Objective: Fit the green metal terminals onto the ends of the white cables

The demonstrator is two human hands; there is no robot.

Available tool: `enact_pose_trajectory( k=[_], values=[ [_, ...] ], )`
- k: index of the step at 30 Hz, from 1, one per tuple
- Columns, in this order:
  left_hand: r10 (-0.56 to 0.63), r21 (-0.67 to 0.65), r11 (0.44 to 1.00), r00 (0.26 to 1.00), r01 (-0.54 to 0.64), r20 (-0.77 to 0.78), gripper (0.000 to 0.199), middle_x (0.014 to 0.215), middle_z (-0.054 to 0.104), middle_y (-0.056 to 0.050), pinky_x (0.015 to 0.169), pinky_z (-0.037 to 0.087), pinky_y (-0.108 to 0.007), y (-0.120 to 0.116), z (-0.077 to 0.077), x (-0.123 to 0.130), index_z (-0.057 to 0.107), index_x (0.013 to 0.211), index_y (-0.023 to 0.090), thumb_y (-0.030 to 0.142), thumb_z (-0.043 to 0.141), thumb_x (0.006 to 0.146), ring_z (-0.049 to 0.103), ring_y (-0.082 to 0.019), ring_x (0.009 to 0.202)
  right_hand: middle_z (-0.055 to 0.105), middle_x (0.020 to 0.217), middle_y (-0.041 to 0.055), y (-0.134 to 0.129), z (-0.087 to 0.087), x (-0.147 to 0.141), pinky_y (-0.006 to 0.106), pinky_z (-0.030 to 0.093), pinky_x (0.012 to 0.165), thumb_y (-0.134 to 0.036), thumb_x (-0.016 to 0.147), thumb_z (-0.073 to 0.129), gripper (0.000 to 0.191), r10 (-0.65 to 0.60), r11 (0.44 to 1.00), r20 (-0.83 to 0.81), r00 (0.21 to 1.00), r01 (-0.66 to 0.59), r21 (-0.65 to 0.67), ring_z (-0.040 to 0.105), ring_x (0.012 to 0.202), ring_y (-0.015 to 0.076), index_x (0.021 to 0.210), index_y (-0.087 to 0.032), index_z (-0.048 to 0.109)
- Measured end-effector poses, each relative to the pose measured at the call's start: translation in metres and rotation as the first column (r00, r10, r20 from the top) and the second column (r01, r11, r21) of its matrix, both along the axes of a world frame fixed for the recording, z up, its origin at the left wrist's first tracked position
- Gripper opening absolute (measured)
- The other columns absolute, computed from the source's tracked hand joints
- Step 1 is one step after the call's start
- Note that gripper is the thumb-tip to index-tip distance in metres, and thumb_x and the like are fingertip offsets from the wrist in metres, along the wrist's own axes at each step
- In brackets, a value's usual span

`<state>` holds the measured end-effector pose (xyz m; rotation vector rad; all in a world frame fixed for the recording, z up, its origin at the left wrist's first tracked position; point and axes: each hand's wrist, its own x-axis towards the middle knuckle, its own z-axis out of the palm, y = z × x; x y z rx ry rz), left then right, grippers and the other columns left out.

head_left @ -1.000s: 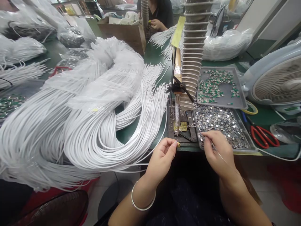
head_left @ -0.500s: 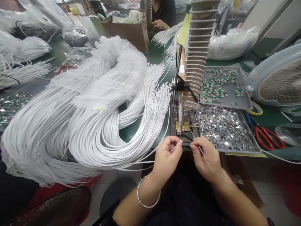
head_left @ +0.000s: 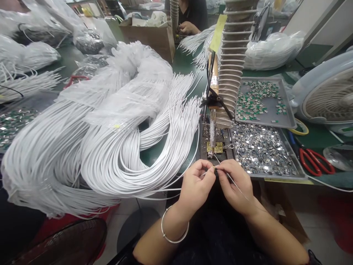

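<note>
My left hand (head_left: 195, 186) is closed in a pinch on the end of a white cable (head_left: 173, 189), which trails off to the left. Thin solder wire (head_left: 217, 159) runs through the closed fingers of my right hand (head_left: 236, 186), its tip pointing up toward the soldering iron (head_left: 212, 129). Both sets of fingertips almost meet just below the iron's tip, where a tiny dark piece shows between them; its kind is too small to make out. The iron is fixed upright, tip down, over a small yellow pad (head_left: 217, 147).
A large bundle of white cables (head_left: 118, 147) covers the left. At right are a tray of metal connector shells (head_left: 261, 147), a tray of green-ended connectors (head_left: 256, 99), red-handled scissors (head_left: 317, 162) and a fan (head_left: 328, 92). A ribbed hose (head_left: 235, 55) hangs behind the iron. Opposite sits another person (head_left: 190, 22).
My right hand has moved left, bringing its fingertips up to those of my left hand. The solder wire's tip has shifted left with it. My left hand has stayed nearly still.
</note>
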<state>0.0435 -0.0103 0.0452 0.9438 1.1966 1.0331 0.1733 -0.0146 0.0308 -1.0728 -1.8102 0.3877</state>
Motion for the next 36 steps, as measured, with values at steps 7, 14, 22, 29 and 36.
enact_pose_trajectory(
  k=[7,14,22,29,36],
  values=[
    [0.028,-0.071,0.997,0.986,-0.016,0.167,0.017,0.066,0.052,0.004,0.051,0.034,-0.019,-0.001,-0.005,-0.004,0.053,0.072,0.017,0.030,0.063,0.077,0.037,-0.005,0.050,0.059,0.079,0.0022,-0.007,-0.002,-0.004,0.026,0.049,0.066,-0.005,0.084,0.048,0.018,0.017,0.997,-0.057,0.998,-0.021,-0.069,0.057,0.073,0.0123,0.091,-0.019,0.056],
    [-0.038,-0.088,0.994,0.953,0.067,0.302,0.016,0.083,0.059,0.001,0.054,0.038,-0.018,-0.003,0.002,-0.007,0.053,0.068,0.015,0.023,0.063,0.078,0.039,-0.002,0.050,0.054,0.077,0.0002,-0.008,-0.006,-0.004,0.023,0.046,0.059,-0.010,0.086,0.049,0.013,-0.061,0.978,-0.160,0.985,0.027,-0.204,0.055,0.066,0.0099,0.090,-0.020,0.056],
    [-0.065,-0.047,0.995,0.948,0.083,0.313,0.015,0.080,0.059,0.001,0.059,0.043,-0.019,-0.003,0.005,-0.004,0.053,0.064,0.015,0.015,0.062,0.077,0.047,-0.003,0.055,0.053,0.076,-0.0011,-0.007,-0.005,-0.002,0.023,0.046,0.056,-0.012,0.088,0.048,0.012,-0.051,0.971,-0.195,0.980,0.002,-0.240,0.054,0.061,0.0085,0.089,-0.021,0.057],
    [-0.063,-0.036,0.997,0.963,0.075,0.260,0.015,0.081,0.059,-0.001,0.066,0.045,-0.020,-0.003,0.003,-0.004,0.052,0.065,0.015,0.015,0.061,0.077,0.056,-0.008,0.070,0.056,0.079,0.0010,-0.005,-0.007,0.001,0.025,0.049,0.059,-0.010,0.086,0.049,0.015,-0.020,0.984,-0.170,0.985,-0.011,-0.181,0.057,0.068,0.0109,0.092,-0.020,0.058],
    [-0.030,-0.082,0.995,0.975,0.049,0.220,0.016,0.085,0.058,0.000,0.068,0.044,-0.019,-0.001,0.002,-0.004,0.051,0.066,0.016,0.017,0.060,0.079,0.055,-0.006,0.069,0.061,0.088,0.0040,-0.007,-0.018,0.002,0.028,0.056,0.065,-0.006,0.085,0.047,0.030,-0.105,0.994,-0.180,0.978,0.101,-0.031,0.062,0.074,0.0129,0.109,-0.021,0.057]
  ],
)
